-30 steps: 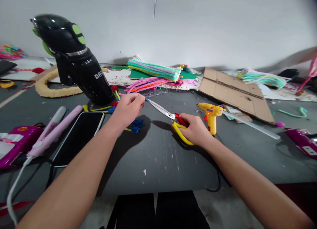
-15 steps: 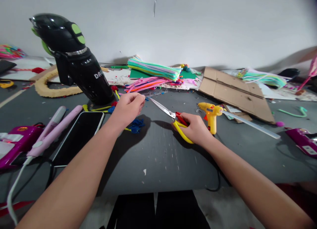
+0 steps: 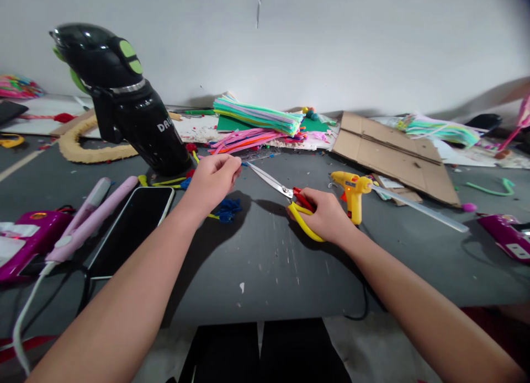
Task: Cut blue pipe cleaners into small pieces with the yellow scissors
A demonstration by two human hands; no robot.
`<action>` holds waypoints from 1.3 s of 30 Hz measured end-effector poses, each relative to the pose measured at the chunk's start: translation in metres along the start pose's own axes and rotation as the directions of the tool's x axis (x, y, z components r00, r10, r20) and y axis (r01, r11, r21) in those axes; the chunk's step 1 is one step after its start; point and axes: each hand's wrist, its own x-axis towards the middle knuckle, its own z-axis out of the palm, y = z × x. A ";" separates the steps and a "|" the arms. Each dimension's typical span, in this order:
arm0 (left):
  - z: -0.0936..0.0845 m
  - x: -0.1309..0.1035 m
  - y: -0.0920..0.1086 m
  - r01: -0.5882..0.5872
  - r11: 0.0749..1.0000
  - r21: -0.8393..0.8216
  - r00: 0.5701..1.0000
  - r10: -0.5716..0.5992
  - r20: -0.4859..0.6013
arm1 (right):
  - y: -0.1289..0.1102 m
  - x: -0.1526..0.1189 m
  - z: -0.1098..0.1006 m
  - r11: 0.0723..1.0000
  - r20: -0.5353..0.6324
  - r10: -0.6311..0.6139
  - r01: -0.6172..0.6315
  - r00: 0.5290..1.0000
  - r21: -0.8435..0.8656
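In the head view my left hand (image 3: 217, 176) is closed in a pinch above the table. A short blue tip, seemingly of a pipe cleaner (image 3: 244, 164), sticks out from its fingertips; the rest is hidden in the fingers. My right hand (image 3: 325, 212) is wrapped around the red and yellow handles of a pair of scissors (image 3: 271, 180). The blades look closed or nearly so, and their points reach the blue tip. Below my left hand lie blue pipe cleaner pieces with yellow stems (image 3: 227, 211), partly covered by the wrist.
A yellow glue gun (image 3: 353, 192) with a long glue stick stands right of my right hand. A black bottle (image 3: 141, 107), phone (image 3: 134, 228) and pink hair straightener (image 3: 93, 220) are left. Pipe cleaner bundles (image 3: 259, 115) and cardboard (image 3: 393, 157) lie at the back.
Both hands have barely moved. My left hand and the scissor points have shifted very slightly to the left.
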 end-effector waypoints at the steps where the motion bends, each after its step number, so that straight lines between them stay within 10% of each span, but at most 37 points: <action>1: 0.000 0.000 0.000 0.003 1.000 -0.007 1.000 -0.003 0.001 | 0.000 0.000 0.000 1.000 -0.001 -0.002 0.002 1.000 -0.003; 39: 0.000 0.001 -0.001 0.004 0.999 -0.050 0.999 -0.002 0.035 | 0.003 0.001 0.001 0.999 0.015 0.037 -0.037 0.999 0.012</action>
